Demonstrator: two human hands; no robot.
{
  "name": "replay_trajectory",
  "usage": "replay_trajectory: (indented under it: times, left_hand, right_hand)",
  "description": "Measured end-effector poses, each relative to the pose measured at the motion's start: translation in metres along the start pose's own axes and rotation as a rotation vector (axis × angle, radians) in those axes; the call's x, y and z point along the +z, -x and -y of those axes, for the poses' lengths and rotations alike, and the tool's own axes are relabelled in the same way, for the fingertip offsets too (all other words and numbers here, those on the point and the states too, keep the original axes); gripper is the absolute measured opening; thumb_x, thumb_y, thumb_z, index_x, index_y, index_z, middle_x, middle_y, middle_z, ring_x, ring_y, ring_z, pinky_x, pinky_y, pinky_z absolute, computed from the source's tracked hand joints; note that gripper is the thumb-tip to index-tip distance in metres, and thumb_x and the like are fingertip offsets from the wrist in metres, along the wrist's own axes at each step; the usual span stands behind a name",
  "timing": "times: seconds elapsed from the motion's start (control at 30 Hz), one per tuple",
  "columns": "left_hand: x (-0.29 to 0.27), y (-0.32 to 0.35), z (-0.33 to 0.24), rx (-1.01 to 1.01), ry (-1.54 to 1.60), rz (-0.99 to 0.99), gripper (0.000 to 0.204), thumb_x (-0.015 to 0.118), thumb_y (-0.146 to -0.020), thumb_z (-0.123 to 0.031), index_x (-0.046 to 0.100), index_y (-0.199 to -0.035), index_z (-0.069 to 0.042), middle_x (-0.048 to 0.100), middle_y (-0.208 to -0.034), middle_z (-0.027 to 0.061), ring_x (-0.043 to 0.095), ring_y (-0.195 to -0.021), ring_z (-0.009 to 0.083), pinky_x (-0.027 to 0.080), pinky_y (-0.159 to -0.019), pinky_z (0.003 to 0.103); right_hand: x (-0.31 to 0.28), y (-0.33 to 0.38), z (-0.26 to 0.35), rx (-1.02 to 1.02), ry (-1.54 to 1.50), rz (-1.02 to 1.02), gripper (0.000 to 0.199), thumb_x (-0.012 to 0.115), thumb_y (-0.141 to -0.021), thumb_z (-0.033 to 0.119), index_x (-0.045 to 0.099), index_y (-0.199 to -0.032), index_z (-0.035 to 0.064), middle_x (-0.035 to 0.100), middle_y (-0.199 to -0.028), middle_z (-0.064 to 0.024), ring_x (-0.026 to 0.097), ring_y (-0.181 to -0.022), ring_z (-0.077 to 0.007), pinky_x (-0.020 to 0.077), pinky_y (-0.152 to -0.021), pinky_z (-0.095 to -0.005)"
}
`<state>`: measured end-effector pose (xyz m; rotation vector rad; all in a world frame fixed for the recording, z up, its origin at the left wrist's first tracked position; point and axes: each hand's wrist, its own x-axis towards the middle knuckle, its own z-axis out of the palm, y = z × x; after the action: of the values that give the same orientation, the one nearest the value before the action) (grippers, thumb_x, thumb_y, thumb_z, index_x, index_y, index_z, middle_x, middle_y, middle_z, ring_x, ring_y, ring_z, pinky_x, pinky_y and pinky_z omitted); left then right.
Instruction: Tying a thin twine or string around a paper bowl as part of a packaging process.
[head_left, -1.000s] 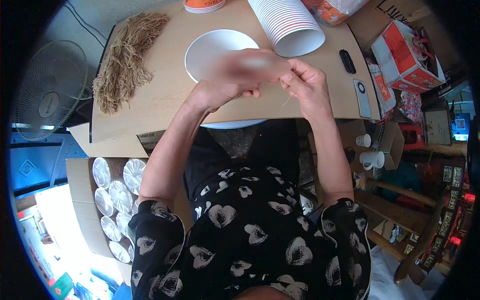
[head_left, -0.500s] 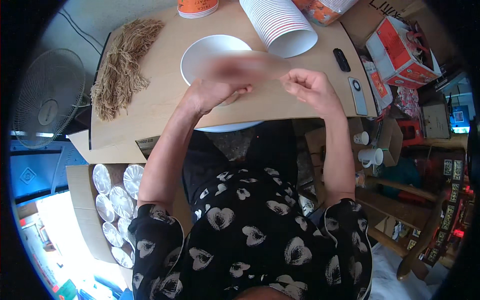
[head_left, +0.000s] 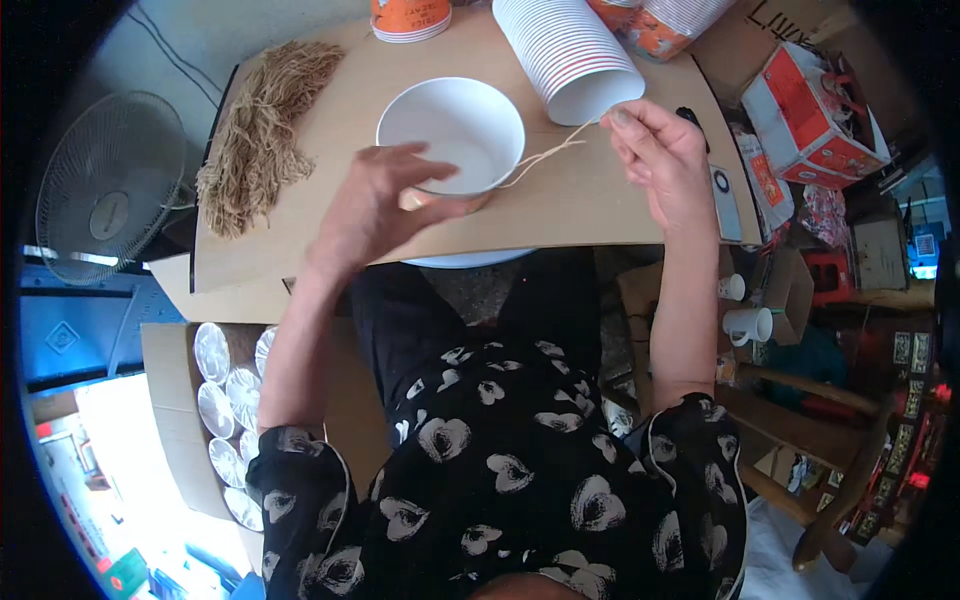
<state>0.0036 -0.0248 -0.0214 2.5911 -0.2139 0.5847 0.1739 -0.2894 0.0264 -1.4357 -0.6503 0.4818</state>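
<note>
A white-lined paper tub (head_left: 447,112) stands upright near the table's front edge, a patch of orange showing low on its outside. At its near left side is my left hand (head_left: 368,212), slightly blurred, fingers spread by the rim and thumb along the front wall. I cannot make out whether it touches the tub. Thin tan twine (head_left: 545,157) runs from the tub's right side to my right hand (head_left: 668,150), raised to the right, its thumb and fingertips pinching the twine's end. Where the twine meets the tub is partly hidden. A thick bundle of twine (head_left: 262,130) lies on the left.
Behind the tub lies a long stack of nested paper tubs (head_left: 560,50). An orange tub (head_left: 411,18) sits upside down at the back. A phone (head_left: 727,205) rests at the table's right edge. Below left, a carton (head_left: 172,390) holds plastic-wrapped stacks; a fan (head_left: 110,190) stands left.
My hands have drawn apart: the left moved left and down and spread its fingers, the right moved right and up with the twine. The blurred thing between them no longer shows.
</note>
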Motion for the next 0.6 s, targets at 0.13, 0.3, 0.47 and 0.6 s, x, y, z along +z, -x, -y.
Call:
replay_trajectory:
  times: [0.13, 0.3, 0.47, 0.6]
  left_hand:
    - [0.022, 0.006, -0.007, -0.019, -0.113, 0.071, 0.023, 0.074, -0.089, -0.03, 0.078, -0.105, -0.014, 0.077, -0.102, 0.0053, 0.07, -0.108, 0.0219, 0.042, -0.105, 0.04]
    - [0.026, -0.003, -0.012, -0.123, 0.024, 0.13, 0.025, 0.075, -0.089, -0.03, 0.076, -0.102, -0.009, 0.074, -0.094, 0.0142, 0.071, -0.086, 0.0292, 0.052, -0.087, 0.039]
    - [0.029, -0.048, -0.038, 0.015, 0.238, -0.312, 0.029, 0.08, -0.085, -0.024, 0.075, -0.104, -0.003, 0.074, -0.098, 0.0199, 0.071, -0.088, 0.0365, 0.057, -0.078, 0.04]
    - [0.039, -0.063, -0.04, -0.038, 0.582, -0.228, 0.025, 0.08, -0.086, -0.021, 0.078, -0.106, -0.007, 0.077, -0.104, 0.0116, 0.072, -0.1, 0.0265, 0.056, -0.086, 0.037]
  right_hand:
    - [0.014, -0.007, 0.012, -0.118, 0.011, 0.021, 0.019, 0.064, -0.099, 0.016, 0.068, -0.1, -0.003, 0.05, -0.069, 0.0042, 0.035, -0.056, -0.0001, 0.0237, -0.049, -0.0176]
    - [0.025, -0.007, 0.02, -0.196, 0.12, 0.03, 0.018, 0.063, -0.099, 0.014, 0.068, -0.099, -0.0041, 0.051, -0.069, 0.0035, 0.037, -0.057, -0.0008, 0.0248, -0.049, -0.0183]
    - [0.033, -0.008, 0.022, -0.163, 0.132, 0.081, 0.016, 0.066, -0.097, 0.014, 0.072, -0.096, -0.0013, 0.056, -0.069, 0.0035, 0.046, -0.061, -0.0016, 0.0319, -0.052, -0.0179]
    - [0.034, -0.007, 0.024, -0.163, 0.158, 0.089, 0.018, 0.065, -0.098, 0.013, 0.068, -0.1, -0.0041, 0.055, -0.071, 0.0024, 0.041, -0.059, -0.0013, 0.0257, -0.05, -0.0183]
